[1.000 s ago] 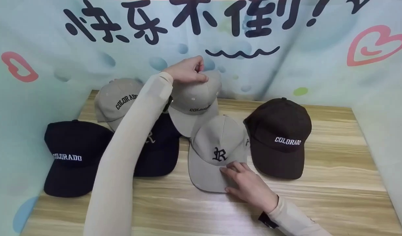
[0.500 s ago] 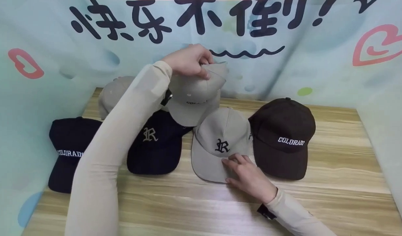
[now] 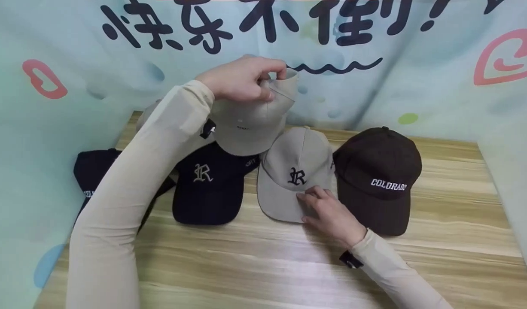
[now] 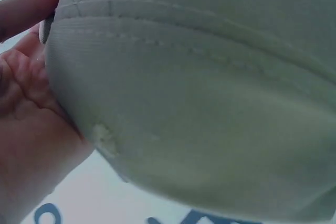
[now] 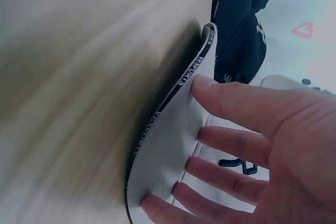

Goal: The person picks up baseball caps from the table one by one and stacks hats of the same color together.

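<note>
My left hand (image 3: 246, 79) grips a light grey baseball cap (image 3: 254, 116) by its crown, thumb on the fabric and index finger hooked over the back. The cap is tilted with its brim toward me, near the backdrop, its lettering mostly turned from sight. In the left wrist view its stitched crown (image 4: 184, 103) fills most of the picture. My right hand (image 3: 334, 216) rests on the brim of a second grey cap (image 3: 295, 156) with a black R, thumb and fingertips spread on top. The right wrist view shows that brim (image 5: 173, 124) just above the wood.
A brown COLORADO cap (image 3: 377, 171) sits right of the grey R cap. To its left lies a navy cap (image 3: 209, 184) with an R. Another navy cap (image 3: 95, 167) and a grey cap (image 3: 148, 112) are partly behind my left sleeve. A printed backdrop (image 3: 418, 86) encloses the wooden table (image 3: 246, 266).
My left hand has raised the grey cap and shifted it left. My right hand has slid the grey R cap back, away from me. The navy R cap has come out from behind my sleeve.
</note>
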{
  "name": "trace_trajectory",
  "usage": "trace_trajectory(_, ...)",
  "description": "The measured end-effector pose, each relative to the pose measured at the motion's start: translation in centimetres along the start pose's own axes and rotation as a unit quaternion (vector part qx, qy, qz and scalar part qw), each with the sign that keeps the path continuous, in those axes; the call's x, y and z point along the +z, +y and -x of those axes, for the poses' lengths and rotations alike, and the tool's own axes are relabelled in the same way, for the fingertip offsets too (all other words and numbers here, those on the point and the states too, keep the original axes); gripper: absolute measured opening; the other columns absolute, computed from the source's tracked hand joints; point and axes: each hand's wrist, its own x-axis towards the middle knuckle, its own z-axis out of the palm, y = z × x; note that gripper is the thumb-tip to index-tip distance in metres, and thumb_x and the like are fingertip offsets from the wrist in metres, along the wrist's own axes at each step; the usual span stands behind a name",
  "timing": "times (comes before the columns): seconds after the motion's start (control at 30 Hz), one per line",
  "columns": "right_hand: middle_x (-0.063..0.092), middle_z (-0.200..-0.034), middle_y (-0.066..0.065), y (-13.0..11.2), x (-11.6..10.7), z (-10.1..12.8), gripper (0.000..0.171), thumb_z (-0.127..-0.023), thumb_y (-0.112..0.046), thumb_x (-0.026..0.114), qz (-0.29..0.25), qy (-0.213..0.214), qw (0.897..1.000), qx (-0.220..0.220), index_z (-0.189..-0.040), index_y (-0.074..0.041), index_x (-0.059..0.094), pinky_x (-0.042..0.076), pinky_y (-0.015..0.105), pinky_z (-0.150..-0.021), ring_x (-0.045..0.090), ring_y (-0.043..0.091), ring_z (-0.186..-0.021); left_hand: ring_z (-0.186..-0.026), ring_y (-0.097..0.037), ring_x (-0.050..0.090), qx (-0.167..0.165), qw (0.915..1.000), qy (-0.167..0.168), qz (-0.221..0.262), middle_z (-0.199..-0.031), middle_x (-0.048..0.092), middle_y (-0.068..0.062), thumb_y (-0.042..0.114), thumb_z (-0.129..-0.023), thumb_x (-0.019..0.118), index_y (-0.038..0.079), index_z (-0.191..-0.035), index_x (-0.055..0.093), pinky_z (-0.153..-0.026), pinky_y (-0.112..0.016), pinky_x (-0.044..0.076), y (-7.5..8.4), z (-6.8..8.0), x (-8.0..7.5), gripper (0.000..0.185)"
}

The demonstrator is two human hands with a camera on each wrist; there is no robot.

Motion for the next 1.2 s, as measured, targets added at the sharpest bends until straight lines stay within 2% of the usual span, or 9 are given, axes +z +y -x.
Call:
trace_trajectory(0.13, 0.055, -0.114, 0.013, 0.4, -0.2, -0.6, 0.054, -0.076, -0.012, 0.081, -0.005, -0.007, 1.0, -0.001, -0.125, 0.001, 0.062, 0.046, 0.043, -0.088, 0.053, 0.032, -0.102, -0.074, -0.018, 0.044, 0.01, 0.9998, -0.012, -0.015, -0.089, 0.053, -0.007, 0.002, -0.088, 0.053, 0.006, -0.109, 0.05, -0.064, -0.03, 0.035, 1.3, 0.6, -0.8, 0.021)
trace_trajectory(0.23, 0.054, -0.115, 0.013, 0.6, -0.4, -0.9, 0.054, -0.077, -0.013, 0.08, -0.005, -0.008, 1.0, 0.001, -0.126, 0.001, 0.061, 0.045, 0.043, -0.089, 0.053, 0.032, -0.103, -0.076, -0.02, 0.045, 0.015, 0.9995, -0.02, -0.019, -0.09, 0.052, -0.008, 0.002, -0.088, 0.052, 0.005, -0.11, 0.049, -0.065, -0.032, 0.036, 2.1, 0.9, -1.2, 0.022)
trace_trajectory(0.33, 0.053, -0.116, 0.014, 0.9, -0.5, -1.1, 0.054, -0.077, -0.011, 0.081, -0.004, 0.001, 1.0, -0.004, -0.126, 0.001, 0.061, 0.045, 0.043, -0.091, 0.052, 0.032, -0.104, -0.079, -0.02, 0.045, 0.026, 0.9989, -0.04, 0.001, -0.09, 0.05, -0.009, 0.003, -0.088, 0.052, 0.004, -0.111, 0.047, -0.067, -0.033, 0.037, 2.7, 0.9, -0.9, 0.023)
trace_trajectory(0.5, 0.052, -0.12, 0.017, 1.2, -0.1, -1.1, 0.055, -0.079, -0.011, 0.079, -0.006, 0.016, 0.999, -0.028, -0.128, 0.0, 0.058, 0.043, 0.045, -0.094, 0.052, 0.035, -0.108, -0.079, -0.019, 0.043, 0.08, 0.9925, -0.082, 0.043, -0.086, 0.045, -0.006, 0.002, -0.085, 0.052, 0.003, -0.102, 0.046, -0.068, -0.03, 0.036, 3.1, 0.4, 1.0, 0.017)
trace_trajectory(0.63, 0.051, -0.125, 0.02, 1.4, -0.4, -0.4, 0.053, -0.084, -0.015, 0.076, -0.004, 0.005, 0.999, -0.038, -0.129, 0.002, 0.055, 0.041, 0.046, -0.096, 0.049, 0.036, -0.114, -0.077, -0.016, 0.042, 0.108, 0.9868, -0.1, 0.066, -0.083, 0.041, -0.004, 0.001, -0.082, 0.052, 0.006, -0.093, 0.044, -0.067, -0.028, 0.035, 3.1, -0.1, 2.6, 0.015)
trace_trajectory(0.83, 0.057, -0.116, 0.015, 1.2, -2.4, 2.5, 0.038, -0.085, -0.018, 0.075, 0.01, -0.014, 1.0, -0.021, -0.114, 0.002, 0.061, 0.044, 0.046, -0.091, 0.052, 0.034, -0.112, -0.072, -0.014, 0.04, 0.141, 0.9741, -0.131, 0.119, -0.076, 0.041, 0.0, 0.001, -0.08, 0.052, 0.007, -0.089, 0.046, -0.063, -0.025, 0.033, 2.5, -1.5, 5.0, 0.013)
trace_trajectory(0.97, 0.06, -0.118, 0.014, 0.9, -3.4, 4.6, 0.041, -0.086, -0.021, 0.074, 0.023, -0.008, 1.0, -0.007, -0.12, 0.0, 0.062, 0.047, 0.044, -0.09, 0.054, 0.031, -0.113, -0.074, -0.013, 0.043, 0.144, 0.9687, -0.156, 0.128, -0.082, 0.047, 0.0, 0.002, -0.081, 0.052, 0.006, -0.094, 0.052, -0.064, -0.024, 0.033, 2.0, -2.4, 6.5, 0.014)
trace_trajectory(1.07, 0.06, -0.119, 0.014, 1.0, -3.6, 5.5, 0.041, -0.086, -0.02, 0.074, 0.028, 0.025, 0.999, -0.017, -0.121, -0.002, 0.063, 0.048, 0.044, -0.089, 0.054, 0.029, -0.113, -0.079, -0.013, 0.043, 0.143, 0.9687, -0.17, 0.112, -0.092, 0.05, -0.001, 0.003, -0.082, 0.053, 0.007, -0.093, 0.052, -0.067, -0.024, 0.034, 1.7, -3.2, 7.7, 0.012)
trace_trajectory(1.2, 0.061, -0.115, 0.014, 1.3, -3.6, 6.3, 0.034, -0.084, -0.014, 0.075, 0.028, 0.078, 0.995, -0.047, -0.115, -0.003, 0.066, 0.048, 0.043, -0.089, 0.055, 0.028, -0.111, -0.081, -0.012, 0.042, 0.13, 0.9702, -0.179, 0.098, -0.093, 0.047, 0.0, 0.007, -0.084, 0.054, 0.009, -0.088, 0.05, -0.068, -0.024, 0.033, 1.4, -4.4, 9.4, 0.007)
